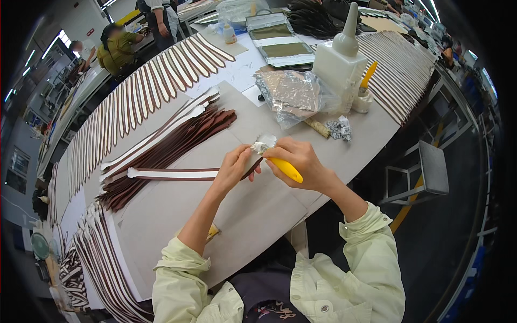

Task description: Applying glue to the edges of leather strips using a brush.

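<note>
My left hand [233, 166] grips a brown strap [177, 174], probably leather, with a white band down its middle. The strap's far end rests over a pile of similar brown strips [169, 151] on the table. In my right hand [297, 161] is a yellow-handled brush [287, 170], its bristles thick with white paste and held against the strap's end beside my left fingertips. My fingers partly hide that end. Two or more white-banded strips [161, 131] lie across the top of the pile.
Rows of white-banded strips [153, 91] line the table's far side and the right end [400, 72]. A white squeeze bottle [341, 66], a second yellow brush [368, 76] in a small cup, and a plastic bag [293, 95] stand beyond my hands. A stool [433, 167] is at right. People work behind.
</note>
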Motion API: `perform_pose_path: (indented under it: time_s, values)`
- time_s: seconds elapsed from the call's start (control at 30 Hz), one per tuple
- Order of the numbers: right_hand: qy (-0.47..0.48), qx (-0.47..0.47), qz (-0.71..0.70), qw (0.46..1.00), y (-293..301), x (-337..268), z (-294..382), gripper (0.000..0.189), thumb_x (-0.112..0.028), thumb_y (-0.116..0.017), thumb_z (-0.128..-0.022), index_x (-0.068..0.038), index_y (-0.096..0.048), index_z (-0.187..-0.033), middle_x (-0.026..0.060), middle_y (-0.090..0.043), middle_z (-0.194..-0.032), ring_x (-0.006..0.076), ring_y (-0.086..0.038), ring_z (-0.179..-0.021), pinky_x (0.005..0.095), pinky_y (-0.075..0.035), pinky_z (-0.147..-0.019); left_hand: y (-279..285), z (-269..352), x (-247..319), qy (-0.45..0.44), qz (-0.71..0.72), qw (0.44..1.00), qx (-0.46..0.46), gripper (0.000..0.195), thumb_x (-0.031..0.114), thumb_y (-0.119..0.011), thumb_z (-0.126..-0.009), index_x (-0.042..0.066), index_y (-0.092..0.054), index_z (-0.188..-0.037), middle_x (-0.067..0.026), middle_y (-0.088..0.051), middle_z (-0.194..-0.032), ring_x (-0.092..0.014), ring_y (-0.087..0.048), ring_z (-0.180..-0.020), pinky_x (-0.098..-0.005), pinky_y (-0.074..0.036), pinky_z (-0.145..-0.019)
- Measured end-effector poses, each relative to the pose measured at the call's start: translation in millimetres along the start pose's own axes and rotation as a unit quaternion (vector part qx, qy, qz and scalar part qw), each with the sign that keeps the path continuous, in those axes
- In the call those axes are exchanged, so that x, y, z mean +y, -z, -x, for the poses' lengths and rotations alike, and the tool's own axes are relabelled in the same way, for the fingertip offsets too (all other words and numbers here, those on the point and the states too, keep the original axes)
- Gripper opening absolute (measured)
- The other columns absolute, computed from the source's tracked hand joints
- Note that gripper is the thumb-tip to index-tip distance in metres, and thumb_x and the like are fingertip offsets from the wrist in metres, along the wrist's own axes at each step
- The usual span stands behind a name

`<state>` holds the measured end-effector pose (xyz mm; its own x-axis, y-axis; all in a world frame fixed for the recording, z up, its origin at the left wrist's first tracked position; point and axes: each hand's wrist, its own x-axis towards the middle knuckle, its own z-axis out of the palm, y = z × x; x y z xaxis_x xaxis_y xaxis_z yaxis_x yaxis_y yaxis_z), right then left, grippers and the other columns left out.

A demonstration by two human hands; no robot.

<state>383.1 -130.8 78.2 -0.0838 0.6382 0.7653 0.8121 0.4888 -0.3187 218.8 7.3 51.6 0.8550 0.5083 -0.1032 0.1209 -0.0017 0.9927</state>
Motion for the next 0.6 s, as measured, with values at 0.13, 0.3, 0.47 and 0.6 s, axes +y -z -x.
perform_pose_path:
  time_s: [0.13,0.3,0.47,0.6]
  values:
    - [-0.011,-0.019,0.019,1.0,-1.3,0.2,0.6,0.026,-0.003,-0.075,-0.075,-0.007,-0.066,-0.099,0.0103,-0.062,-0.086,0.0263,-0.062,-0.068,0.0335,-0.049,-0.059,1.0,2.5,1.9,0.001,-0.017,1.0,0.003,0.036,0.021,-0.035,-0.105,-0.003,-0.057,-0.12,-0.0091,-0.066,-0.077,-0.012,-0.058,-0.057,-0.025,-0.045,-0.055]
    - [0.011,-0.008,-0.01,1.0,-7.0,-7.6,-2.5,0.025,-0.003,-0.074,-0.075,-0.006,-0.062,-0.097,0.0077,-0.058,-0.08,0.0269,-0.06,-0.069,0.0359,-0.046,-0.056,4.6,4.6,4.8,0.018,0.04,0.999,-0.007,0.037,0.017,-0.035,-0.101,-0.003,-0.056,-0.123,-0.0096,-0.066,-0.079,-0.013,-0.058,-0.058,-0.0253,-0.046,-0.057]
    - [-0.026,0.004,-0.025,0.999,-5.2,3.2,-0.3,0.025,0.0,-0.074,-0.076,-0.005,-0.066,-0.1,0.0096,-0.061,-0.084,0.0257,-0.061,-0.066,0.0316,-0.048,-0.058,9.8,9.2,4.5,0.03,0.049,0.998,-0.03,0.039,0.016,-0.041,-0.096,-0.002,-0.055,-0.127,-0.0089,-0.066,-0.079,-0.013,-0.058,-0.059,-0.0245,-0.046,-0.057]
    - [-0.049,0.033,-0.046,0.997,-4.6,10.9,1.1,0.024,-0.001,-0.072,-0.078,-0.007,-0.064,-0.099,0.0087,-0.059,-0.082,0.0279,-0.061,-0.066,0.035,-0.048,-0.058,8.6,10.7,1.0,0.024,0.017,0.999,-0.012,0.033,0.016,-0.05,-0.097,-0.002,-0.056,-0.124,-0.0069,-0.065,-0.076,-0.01,-0.056,-0.057,-0.0233,-0.044,-0.054]
